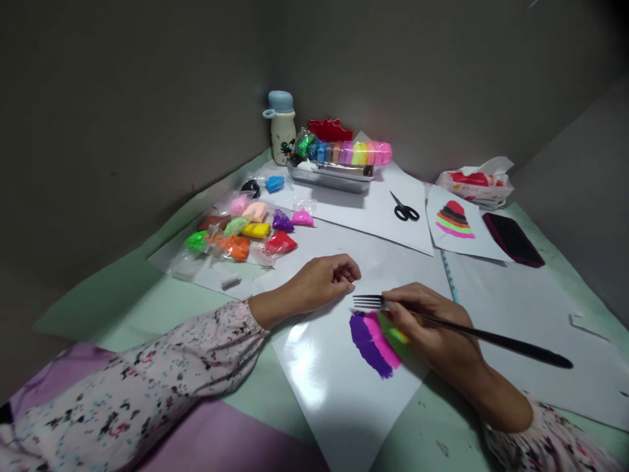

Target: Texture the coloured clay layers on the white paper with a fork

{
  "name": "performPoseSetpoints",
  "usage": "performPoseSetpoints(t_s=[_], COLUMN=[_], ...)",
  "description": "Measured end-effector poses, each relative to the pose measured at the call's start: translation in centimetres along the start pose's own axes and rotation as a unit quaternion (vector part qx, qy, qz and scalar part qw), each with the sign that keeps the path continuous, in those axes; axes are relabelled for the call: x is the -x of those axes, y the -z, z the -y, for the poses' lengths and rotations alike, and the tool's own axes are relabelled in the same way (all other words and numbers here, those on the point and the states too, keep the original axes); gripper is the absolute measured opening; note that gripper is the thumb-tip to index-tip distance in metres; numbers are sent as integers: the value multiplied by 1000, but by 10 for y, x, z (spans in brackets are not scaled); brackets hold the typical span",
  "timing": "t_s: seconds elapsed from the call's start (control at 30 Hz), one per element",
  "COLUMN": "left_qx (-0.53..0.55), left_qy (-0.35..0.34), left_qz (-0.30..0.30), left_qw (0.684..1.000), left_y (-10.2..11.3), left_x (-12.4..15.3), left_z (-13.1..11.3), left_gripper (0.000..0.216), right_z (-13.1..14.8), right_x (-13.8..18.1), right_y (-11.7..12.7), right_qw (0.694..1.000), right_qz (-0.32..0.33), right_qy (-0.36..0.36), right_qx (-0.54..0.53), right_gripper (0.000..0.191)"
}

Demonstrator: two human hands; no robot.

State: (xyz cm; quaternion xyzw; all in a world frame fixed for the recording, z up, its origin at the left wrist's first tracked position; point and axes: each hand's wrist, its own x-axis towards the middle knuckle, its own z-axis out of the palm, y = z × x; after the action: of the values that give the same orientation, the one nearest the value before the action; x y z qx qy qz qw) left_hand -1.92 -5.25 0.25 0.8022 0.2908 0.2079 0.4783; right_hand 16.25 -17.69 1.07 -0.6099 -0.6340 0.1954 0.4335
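My right hand [432,321] grips a fork [511,342] near its neck, with the tines pointing left and the long dark handle reaching out to the right. The tines are just above the upper edge of bands of coloured clay [371,347] in purple, pink, green and yellow, spread on a glossy white sheet [314,387]. My right hand hides part of the green and yellow bands. Resting on the sheet to the left of the tines, my left hand [324,282] has its fingers curled in, with nothing visible in them.
Several small bags of coloured clay [255,229] lie at the left. Behind stand a bottle [283,134] and a grey tray [329,178] with a pack of clay [344,152]. Scissors [405,208], a sheet with banded clay [455,223], a phone [514,239] and tissues [476,183] are at the right.
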Motion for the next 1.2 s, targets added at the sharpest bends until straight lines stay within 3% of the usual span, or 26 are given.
performPoseSetpoints(t_s=[0.17,0.33,0.57,0.93,1.2], left_qx=[-2,18,16,-30,-27], left_qy=[-6,-12,-19,-30,-37], left_qz=[3,11,29,27,30], left_qw=[1000,1000,999,999,998], left_y=[1,2,0,1,1], left_x=[0,0,2,2,2], left_z=[0,-2,-2,-1,2], left_gripper=[17,18,21,22,21], right_z=[-7,-20,-4,0,-1], right_x=[-4,-7,-9,-8,-7], right_y=[5,6,5,-6,-8], right_qw=[964,954,972,993,997], right_qz=[-7,-36,6,9,30], right_qy=[-174,-209,-210,-96,-55], right_qx=[-200,-213,-106,-70,-48], right_gripper=[27,36,25,18,15])
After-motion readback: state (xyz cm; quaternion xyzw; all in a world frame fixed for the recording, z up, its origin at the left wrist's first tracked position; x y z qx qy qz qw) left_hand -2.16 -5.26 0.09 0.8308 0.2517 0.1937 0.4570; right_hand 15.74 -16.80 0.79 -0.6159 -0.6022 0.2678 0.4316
